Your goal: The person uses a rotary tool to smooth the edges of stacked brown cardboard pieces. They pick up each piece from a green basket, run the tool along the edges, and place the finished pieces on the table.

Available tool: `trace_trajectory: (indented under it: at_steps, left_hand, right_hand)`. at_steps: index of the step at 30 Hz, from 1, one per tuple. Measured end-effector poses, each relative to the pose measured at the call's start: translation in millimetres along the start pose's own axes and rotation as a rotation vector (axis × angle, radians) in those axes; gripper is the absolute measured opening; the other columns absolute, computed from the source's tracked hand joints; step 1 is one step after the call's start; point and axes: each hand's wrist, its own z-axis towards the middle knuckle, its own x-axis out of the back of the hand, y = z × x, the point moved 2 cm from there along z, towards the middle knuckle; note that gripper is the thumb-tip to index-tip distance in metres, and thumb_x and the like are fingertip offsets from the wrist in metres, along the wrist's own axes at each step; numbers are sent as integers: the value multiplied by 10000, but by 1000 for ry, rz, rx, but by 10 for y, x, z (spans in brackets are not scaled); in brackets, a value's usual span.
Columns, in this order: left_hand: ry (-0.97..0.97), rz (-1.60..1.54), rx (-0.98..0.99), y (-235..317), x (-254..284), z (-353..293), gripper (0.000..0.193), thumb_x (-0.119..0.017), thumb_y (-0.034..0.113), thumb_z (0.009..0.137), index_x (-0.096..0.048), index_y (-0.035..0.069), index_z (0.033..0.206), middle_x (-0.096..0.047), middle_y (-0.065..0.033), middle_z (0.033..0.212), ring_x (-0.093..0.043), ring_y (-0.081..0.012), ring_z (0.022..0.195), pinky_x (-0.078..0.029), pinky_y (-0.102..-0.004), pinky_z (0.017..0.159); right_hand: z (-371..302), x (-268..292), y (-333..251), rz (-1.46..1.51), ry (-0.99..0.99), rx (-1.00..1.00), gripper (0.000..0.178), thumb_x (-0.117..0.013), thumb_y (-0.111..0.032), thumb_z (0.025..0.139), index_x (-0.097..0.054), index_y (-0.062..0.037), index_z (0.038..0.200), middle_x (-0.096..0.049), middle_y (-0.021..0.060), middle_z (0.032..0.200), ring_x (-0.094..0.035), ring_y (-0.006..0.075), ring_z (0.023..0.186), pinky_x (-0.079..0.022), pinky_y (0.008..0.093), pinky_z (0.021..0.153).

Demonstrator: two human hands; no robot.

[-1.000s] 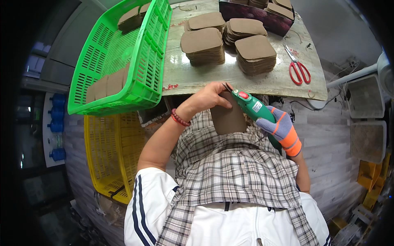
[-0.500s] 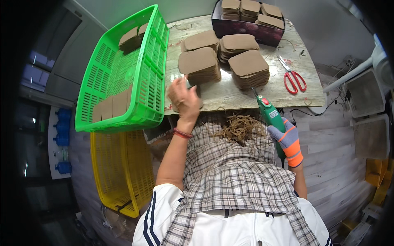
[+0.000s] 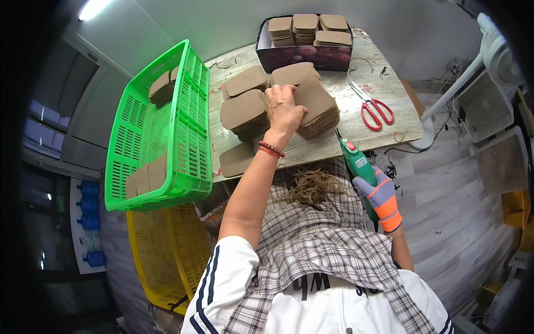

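My bare left hand (image 3: 285,114) reaches across the table to the near right stack of brown rounded pads (image 3: 316,103). Its fingers and thumb close on the left corner of the top pad; the fingertips are partly hidden. To its left rises another stack of pads (image 3: 243,110), with two more stacks behind. One flat pad (image 3: 238,160) lies at the table's front left. In a grey and orange glove, my right hand (image 3: 379,196) grips a green handheld power tool (image 3: 359,165) with a red button. Its thin metal tip points at the stack's near right side.
Red-handled scissors (image 3: 375,110) lie on the table's right. At the back stands a dark box (image 3: 303,55) of stacked pads. A green basket (image 3: 192,119) holding pads is on the left, above a yellow crate (image 3: 161,250). Brown trimmings (image 3: 312,187) rest on my checked apron.
My left hand has moved right and forward from the table's front left to the near right stack, uncovering a flat pad. My right hand keeps holding the power tool. The view has shifted.
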Motion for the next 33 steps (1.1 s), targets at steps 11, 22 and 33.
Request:
trace_trajectory:
  at_steps: [11, 22, 33]
  left_hand:
    - [236, -1972, 927, 374, 108, -481, 325, -610, -20, 848, -480, 53, 1136, -573, -69, 1122, -555, -216, 1049, -478, -393, 905]
    - [211, -2184, 922, 542, 35, -609, 403, -578, -51, 850, -479, 101, 1210, -546, -70, 1198, -510, -234, 1133, -394, -438, 1018]
    - [13, -2134, 846, 592, -68, -988, 315, -585, -45, 850, -515, 57, 1139, -601, -79, 1117, -585, -217, 1034, -485, -358, 930]
  right_hand:
    - [41, -15, -224, 170, -20, -39, 306, -736, -192, 777, -602, -12, 986, -605, -9, 696, -493, 31, 553, -399, 204, 493]
    - [-20, -74, -457, 255, -95, -72, 303, -717, -161, 790, -579, 10, 998, -595, 6, 696, -496, 46, 509, -399, 204, 457]
    - [-3, -6, -524, 242, -53, -55, 265, -725, -176, 783, -604, -8, 949, -577, -6, 636, -498, 42, 510, -396, 202, 467]
